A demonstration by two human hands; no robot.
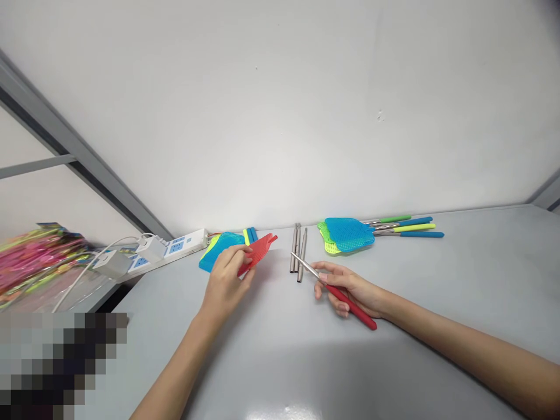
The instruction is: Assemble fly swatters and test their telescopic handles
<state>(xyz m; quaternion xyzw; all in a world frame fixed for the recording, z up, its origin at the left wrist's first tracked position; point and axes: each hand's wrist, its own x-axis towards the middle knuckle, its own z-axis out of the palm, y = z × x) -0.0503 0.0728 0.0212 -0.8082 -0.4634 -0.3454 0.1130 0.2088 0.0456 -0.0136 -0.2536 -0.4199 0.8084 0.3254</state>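
Observation:
My left hand (227, 277) is closed on a red fly swatter head (261, 248), its narrow neck pointing up and to the right. Beneath and behind it lie blue and yellow swatter heads (224, 245). In my right hand (345, 286) is a fly swatter handle with a red grip (352, 307) and a thin metal rod (306, 265), whose tip points up and left. The red head and the rod are apart. Between the hands, several loose metal rods (301, 256) rest on the table, partly behind the held rod's tip.
Whole fly swatters with blue and yellow-green heads (350, 234) lie at the back right, handles to the right. Beside the wall at left is a white power strip (186, 245) with chargers and cables. Colourful packaged items (35, 256) sit further left. The grey table (481, 280) meets a white wall.

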